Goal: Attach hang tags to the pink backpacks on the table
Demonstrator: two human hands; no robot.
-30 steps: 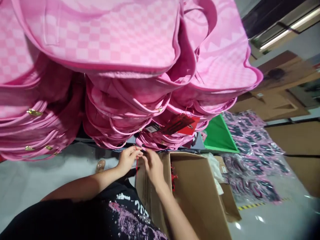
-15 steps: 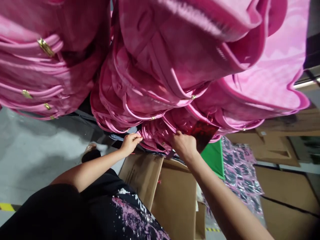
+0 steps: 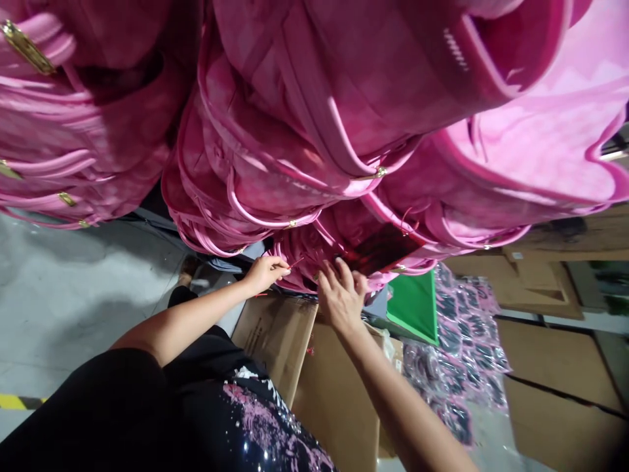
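Head view, single frame.

Pink bags (image 3: 314, 124): a stacked heap filling the whole upper half of the frame, in about three piles; the exact count cannot be told because the bags overlap. Gold metal fittings show on straps at upper left and at centre.

Red hang tag (image 3: 381, 246): one, dark red and glossy, lying against the lowest bags at centre; any printing on it is too dark to read.

Left hand (image 3: 265, 272): one, at centre frame just below the bag heap. Thumb and forefinger are pressed together, pinching a thin red string (image 3: 293, 263) that runs rightward toward the lowest bags.

Right hand (image 3: 340, 295): one, just right of the left hand. Fingers are spread and slightly bent, tips touching the underside of the lowest pink bag, beside the red hang tag. It holds nothing that can be seen.

Cardboard box (image 3: 314, 367): one open carton at lower centre, under both hands; faint dark printing on its left flap is unreadable.

Green sheet (image 3: 415, 305): one, right of centre, behind the box.

Plastic-wrapped packets (image 3: 466, 354): many, spread on the floor at right; uncountable, printing illegible.

Flat cardboard (image 3: 555, 367): several sheets, lower right.

Black shirt (image 3: 206, 419): one, lower left, with a pink glittered print that cannot be read.
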